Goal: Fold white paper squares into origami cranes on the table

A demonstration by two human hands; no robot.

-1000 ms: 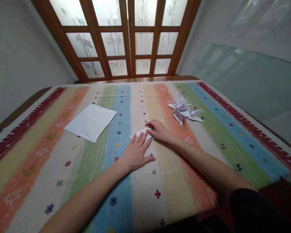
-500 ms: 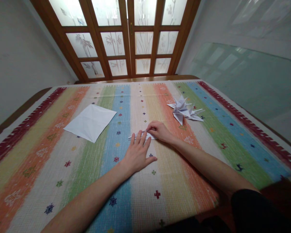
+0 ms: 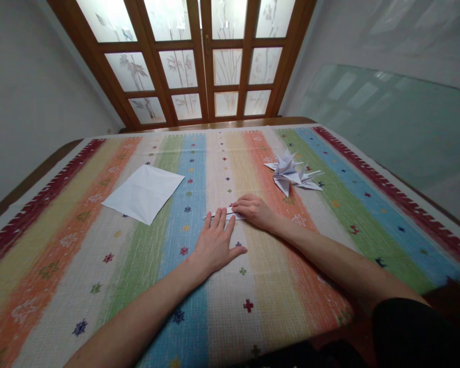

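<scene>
A small folded white paper (image 3: 219,215) lies flat on the striped tablecloth (image 3: 61,240) in the middle of the table. My left hand (image 3: 215,242) lies flat with fingers stretched out, its fingertips pressing on the paper's near edge. My right hand (image 3: 253,209) rests on the paper's right end, fingers together and curled down onto it. Most of the paper is hidden under both hands.
A flat white square sheet (image 3: 143,192) lies to the left. Finished white origami figures (image 3: 291,175) sit at the back right. Behind the table stands a wooden door with frosted panes (image 3: 199,61). A glass sheet (image 3: 387,122) leans on the right wall.
The paper's raised flap has been pressed down flat. My right hand slid a little along its far edge; my left hand barely moved.
</scene>
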